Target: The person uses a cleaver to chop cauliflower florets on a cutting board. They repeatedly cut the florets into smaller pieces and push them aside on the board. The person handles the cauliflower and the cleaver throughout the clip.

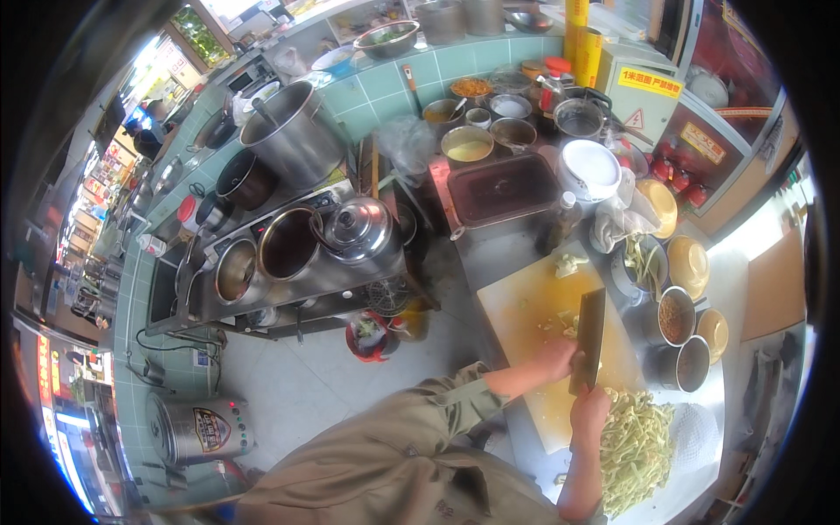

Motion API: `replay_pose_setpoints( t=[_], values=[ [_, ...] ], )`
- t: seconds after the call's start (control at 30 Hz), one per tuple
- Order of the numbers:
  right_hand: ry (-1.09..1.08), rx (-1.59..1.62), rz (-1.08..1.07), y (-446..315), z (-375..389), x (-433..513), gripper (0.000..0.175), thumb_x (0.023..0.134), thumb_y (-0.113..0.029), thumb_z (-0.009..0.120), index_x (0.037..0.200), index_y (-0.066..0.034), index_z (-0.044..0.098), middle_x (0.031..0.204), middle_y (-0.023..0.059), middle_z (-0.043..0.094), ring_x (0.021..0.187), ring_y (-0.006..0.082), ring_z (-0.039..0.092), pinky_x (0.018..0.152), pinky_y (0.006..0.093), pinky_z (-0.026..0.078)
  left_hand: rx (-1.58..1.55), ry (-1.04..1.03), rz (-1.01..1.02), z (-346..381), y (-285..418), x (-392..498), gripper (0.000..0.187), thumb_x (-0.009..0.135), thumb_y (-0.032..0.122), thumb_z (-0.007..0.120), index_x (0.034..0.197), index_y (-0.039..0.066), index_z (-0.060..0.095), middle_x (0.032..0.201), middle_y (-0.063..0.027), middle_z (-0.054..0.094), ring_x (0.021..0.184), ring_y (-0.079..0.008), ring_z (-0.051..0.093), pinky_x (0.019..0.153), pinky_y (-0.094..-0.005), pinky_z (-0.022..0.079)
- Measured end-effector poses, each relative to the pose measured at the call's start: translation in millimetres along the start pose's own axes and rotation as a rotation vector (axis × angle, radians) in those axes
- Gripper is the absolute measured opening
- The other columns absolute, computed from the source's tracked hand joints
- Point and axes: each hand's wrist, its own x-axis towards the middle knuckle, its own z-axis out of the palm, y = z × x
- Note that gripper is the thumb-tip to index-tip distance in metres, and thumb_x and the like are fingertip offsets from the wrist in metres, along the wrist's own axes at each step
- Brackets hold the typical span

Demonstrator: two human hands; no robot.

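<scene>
My right hand (590, 408) is closed around the handle end of a broad cleaver (590, 328), its blade standing over the cutting board (518, 302). My left hand (558, 359) lies against the left side of the blade with its fingers curled; whether they grip anything is hidden. Small pale vegetable bits (568, 321) lie just beyond my left hand, and a larger pale chunk (569, 264) sits near the board's far end. Right of my right forearm spreads a big heap of pale green vegetable strips (633, 453).
Steel pots (676, 316) and yellow bowls (689, 266) line the table's right side. A glass bottle (561, 220) and a dark lidded tray (505, 190) stand beyond the board. Across the floor, a stove bears a kettle (359, 230) and pots (289, 243). A red-rimmed bin (369, 336) stands below.
</scene>
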Motion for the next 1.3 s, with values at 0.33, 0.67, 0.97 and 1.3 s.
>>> replay_pose_setpoints(
  t=[0.33,0.67,0.97,1.3],
  values=[
    [0.123,0.292,0.267,42.5,-54.3,-78.8,0.04,0.1,-0.029,0.066,0.09,0.0095,0.069,0.08,0.0341,0.067,0.079,0.0503,0.068,0.071,0.0513,0.052,-0.812,-0.262,-0.591,-45.3,18.9,-30.6,0.014,0.092,0.01,0.078,0.085,0.008,0.066,0.074,0.0038,0.061,0.067,-0.0073,0.055,0.062,-0.0271,0.045],
    [0.12,0.319,0.49,94.2,-47.1,-189.4,0.034,0.102,-0.028,0.063,0.09,0.0035,0.069,0.075,0.0284,0.067,0.074,0.0492,0.066,0.065,0.0519,0.051,-0.315,-0.32,0.002,61.2,47.1,-95.7,0.017,0.086,-0.003,0.075,0.102,0.0,0.067,0.098,-0.0114,0.068,0.085,-0.0284,0.068,0.075,-0.0345,0.058],
    [0.067,0.299,0.482,90.8,-44.5,-221.1,0.03,0.101,-0.025,0.064,0.085,0.0008,0.067,0.07,0.0267,0.065,0.069,0.0498,0.063,0.061,0.054,0.05,-0.208,-0.255,0.106,80.9,45.2,-119.7,0.025,0.08,-0.01,0.074,0.098,0.005,0.065,0.105,-0.0101,0.064,0.091,-0.0238,0.067,0.079,-0.0338,0.057],
    [0.043,0.224,0.352,88.9,-52.6,-210.5,0.029,0.101,-0.021,0.065,0.084,0.0025,0.064,0.069,0.0268,0.063,0.066,0.0491,0.062,0.06,0.0534,0.048,-0.16,-0.221,0.176,75.6,44.5,-117.7,0.025,0.077,-0.011,0.075,0.094,0.004,0.062,0.096,-0.0096,0.063,0.084,-0.0243,0.066,0.075,-0.0344,0.055]
  ],
)
